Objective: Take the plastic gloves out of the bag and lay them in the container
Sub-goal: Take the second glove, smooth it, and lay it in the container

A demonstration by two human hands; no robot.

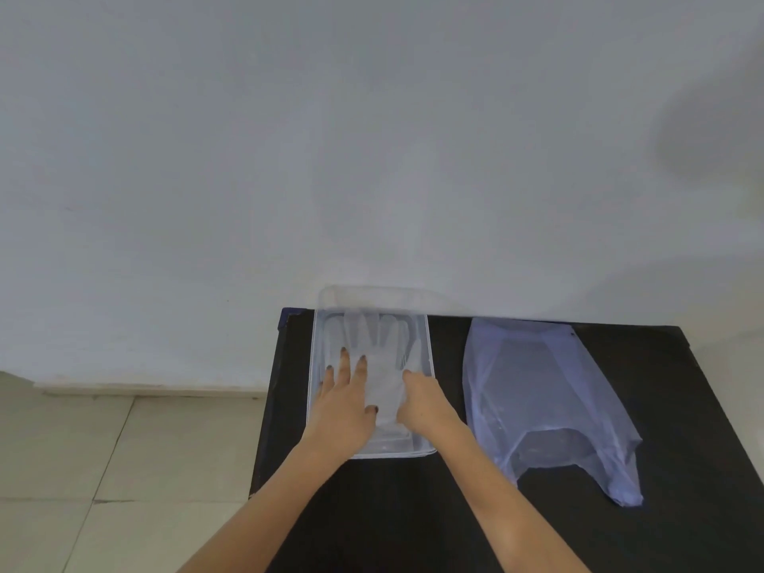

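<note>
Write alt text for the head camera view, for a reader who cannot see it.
Both bare hands press a clear plastic glove flat inside a transparent container on a black table: the left hand lies spread on it, the right hand is curled at its edge. A bluish plastic bag lies flat to the right, apart from the container, with a pale wall behind.

**Room and furnishings**

Plain pale grey-white painted wall (289, 138): fills the upper frame, lit softly and evenly, with a faint shadow at the upper right. Low pale skirting strip (144, 391): runs along the wall's foot. Beige square floor tiles (62, 448): lower left, thin grout lines. Matte black rectangular tabletop (413, 510): pushed against the wall, lower right.
</note>
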